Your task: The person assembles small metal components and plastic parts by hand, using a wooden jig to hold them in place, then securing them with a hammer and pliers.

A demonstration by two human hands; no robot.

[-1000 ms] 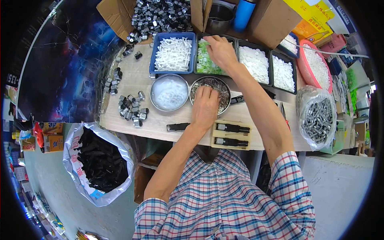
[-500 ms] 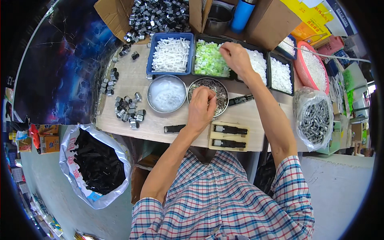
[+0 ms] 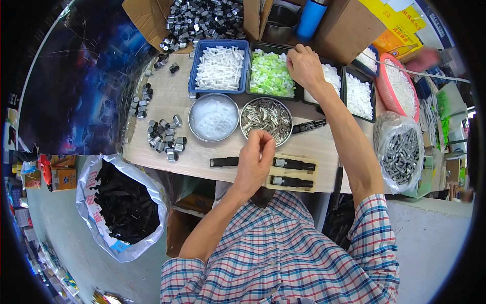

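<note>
Workbench: pale wooden tabletop (image 3: 202, 157) carrying trays, bowls and loose parts, with a dark starry sheet (image 3: 76, 86) hanging along its left side.
Sack: grey plastic bag of black parts (image 3: 121, 202) on the floor, below the table's left end.
Carton: open cardboard box of small black-and-silver parts (image 3: 202, 17) at the far edge.
Trays: blue rectangular tray of white plastic pieces (image 3: 220, 68), with a black tray of light-green pieces (image 3: 271, 76) just beside it, then a black tray of white pieces (image 3: 334, 78) further right.
Bowls: round metal bowl of translucent white bits (image 3: 213, 117), touching a round metal bowl of thin silver metal pins (image 3: 267, 119).
Jig: pale wooden block holding two black connector bodies (image 3: 293, 173), near the table's front edge.
Right hand (image 3: 306, 66): reaching far out, resting at the boundary between the green tray and the white tray to its right; fingers curled downward, and what they grip cannot be told.
Left hand (image 3: 255, 159): raised just in front of the pin bowl, fingertips (image 3: 263, 139) pinched narrowly together; whether a pin sits between them cannot be told.
</note>
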